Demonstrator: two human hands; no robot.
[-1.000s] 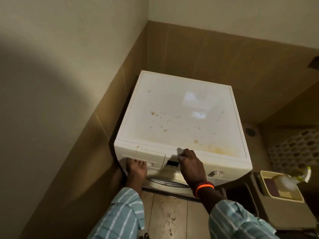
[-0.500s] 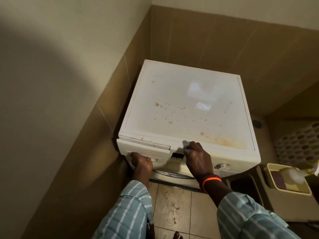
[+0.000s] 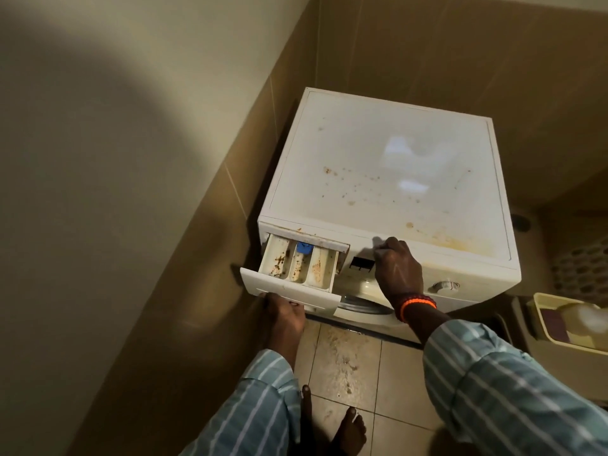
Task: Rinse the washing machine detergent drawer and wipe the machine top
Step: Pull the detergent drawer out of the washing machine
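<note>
Drawer removal: we see the left hand (image 3: 284,312) gripping the part-open, stained drawer (image 3: 297,268), right hand (image 3: 396,266) fingers curled together, bracing the machine (image 3: 388,179); next, pull it free.

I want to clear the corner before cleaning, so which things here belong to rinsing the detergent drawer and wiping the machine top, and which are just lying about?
Belongs to the job:
detergent drawer, pulled out by the left hand
stained machine top
right hand braced on the front panel

Just lying about:
yellow tub to the right
perforated basket behind it
</note>
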